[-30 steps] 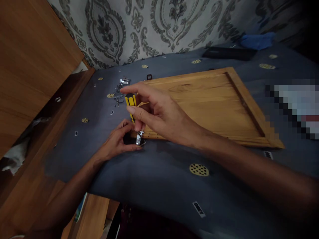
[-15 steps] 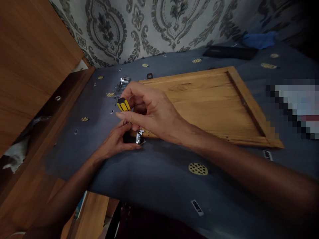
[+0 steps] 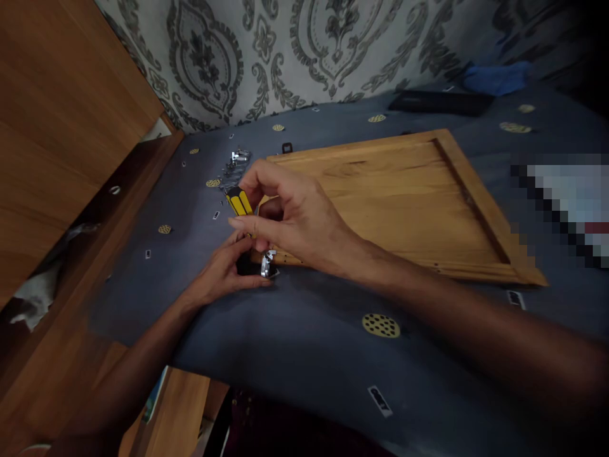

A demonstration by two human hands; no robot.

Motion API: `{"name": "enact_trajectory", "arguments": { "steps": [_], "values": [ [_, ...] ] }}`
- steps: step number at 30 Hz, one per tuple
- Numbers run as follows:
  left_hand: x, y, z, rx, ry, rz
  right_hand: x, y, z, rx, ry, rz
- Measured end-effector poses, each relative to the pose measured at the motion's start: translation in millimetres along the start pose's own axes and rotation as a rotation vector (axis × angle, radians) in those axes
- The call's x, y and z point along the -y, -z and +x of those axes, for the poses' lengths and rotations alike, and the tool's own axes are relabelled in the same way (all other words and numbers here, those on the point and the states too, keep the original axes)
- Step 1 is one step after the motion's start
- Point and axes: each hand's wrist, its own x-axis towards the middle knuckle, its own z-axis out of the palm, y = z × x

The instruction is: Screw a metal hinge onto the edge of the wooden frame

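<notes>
My right hand (image 3: 295, 209) is closed around a screwdriver (image 3: 239, 200) with a yellow and black handle. Its shaft is mostly hidden behind my fingers and points down at the near left corner of a wooden cabinet door (image 3: 390, 197), which lies flat. At that corner sits a silver metal hinge (image 3: 266, 263). My left hand (image 3: 219, 270) curls about the hinge, thumb against its near end and fingertips close to the screwdriver's lower part. The screw and the tip are out of sight.
Beyond my hands, another silver hinge (image 3: 240, 156) lies beside a heap of screws (image 3: 233, 171) on the dark patterned sheet (image 3: 304, 336). At the back are a black case (image 3: 440, 103) and a blue cloth (image 3: 497, 77). A wooden cabinet (image 3: 66, 89) borders the left.
The whole view has shifted slightly. Both hands stay at the door's corner, and the screwdriver handle looks slightly turned in my right hand.
</notes>
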Motion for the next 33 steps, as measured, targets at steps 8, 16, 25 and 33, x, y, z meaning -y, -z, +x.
{"name": "enact_trajectory", "arguments": {
  "steps": [8,16,25,33],
  "values": [
    [-1,1.2,0,0.007,-0.038,-0.026,-2,-4,-3,-0.055,0.008,-0.013],
    [4,-2.1,-1,-0.027,0.015,-0.019,5,-1,-1,0.022,-0.034,-0.068],
    [5,-1.3,-3,-0.012,0.081,-0.059,10,2,0,0.170,-0.095,0.080],
    [5,-1.5,-2,-0.039,0.051,-0.061,8,3,0,0.159,-0.065,0.027]
  ]
}}
